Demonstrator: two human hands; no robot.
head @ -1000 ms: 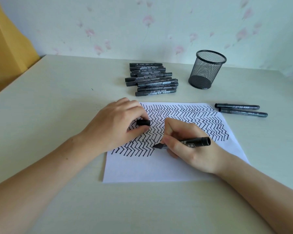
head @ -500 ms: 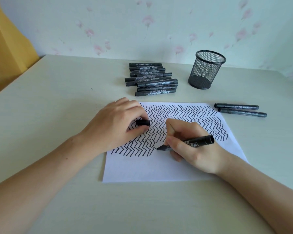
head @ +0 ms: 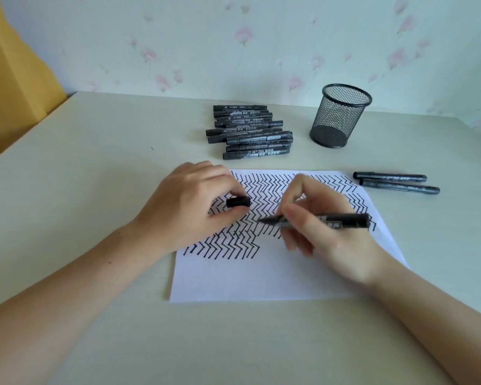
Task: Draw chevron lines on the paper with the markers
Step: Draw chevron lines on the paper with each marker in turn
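Our right hand point(head: 331, 234) grips an uncapped black marker point(head: 317, 219) above the half-filled white paper point(head: 261, 273), left hand point(head: 189, 207) pinching its black cap point(head: 238, 202); next, probably more chevrons.

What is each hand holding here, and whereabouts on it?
The right hand grips a marker on the barrel near its tip. The left hand pinches the small black cap at its left end.

right hand point(head: 331, 232) motion-blurred, chevron lines point(head: 275, 195) partly hidden under both hands, marker labels point(head: 250, 140) unreadable
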